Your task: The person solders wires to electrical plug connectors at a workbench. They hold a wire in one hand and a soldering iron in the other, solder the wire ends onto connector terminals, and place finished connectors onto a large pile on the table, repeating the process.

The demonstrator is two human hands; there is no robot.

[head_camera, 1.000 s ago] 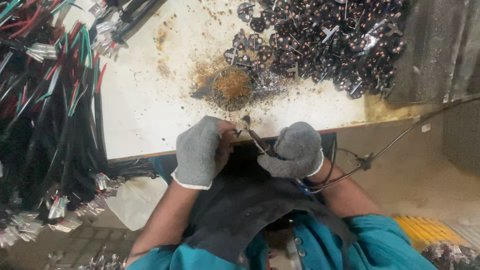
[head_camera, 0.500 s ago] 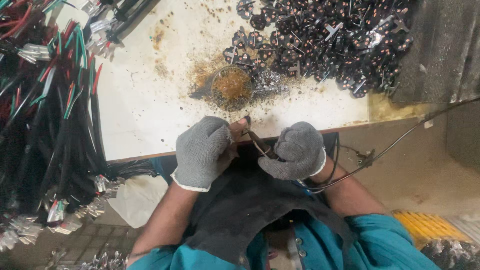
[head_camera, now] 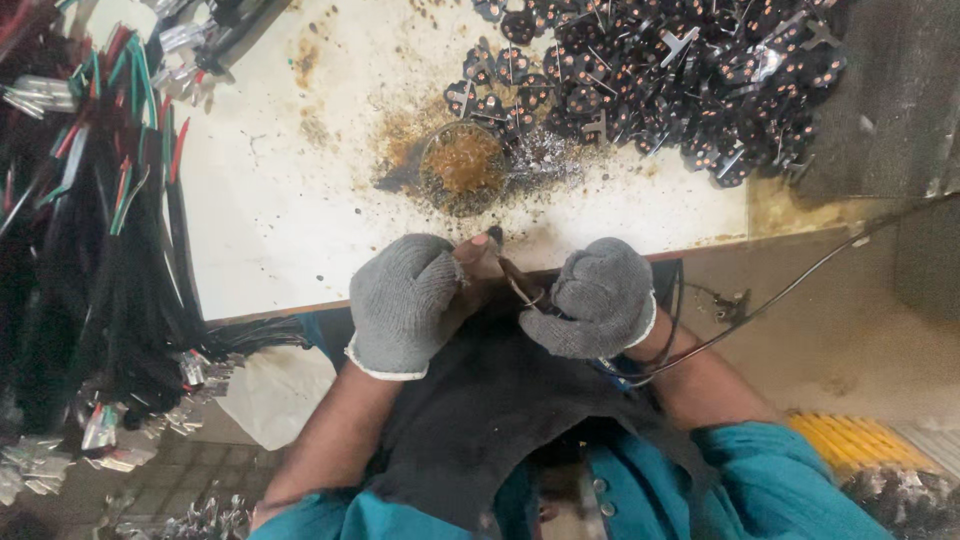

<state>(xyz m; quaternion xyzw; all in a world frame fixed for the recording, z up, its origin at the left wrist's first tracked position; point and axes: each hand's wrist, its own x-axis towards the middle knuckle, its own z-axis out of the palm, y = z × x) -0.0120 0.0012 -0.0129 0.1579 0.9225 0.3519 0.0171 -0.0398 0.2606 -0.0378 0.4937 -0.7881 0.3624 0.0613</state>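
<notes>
Stained white tabletop at 12 o'clock; both gloved hands, left hand and right hand, clenched on a thin wire, which could slip loose.

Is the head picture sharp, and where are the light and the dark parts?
Head view: the white tabletop is bright; the wire bundles at left are dark and soft; the gloved left hand and right hand are fairly sharp; straight edges bend near the corners.
</notes>
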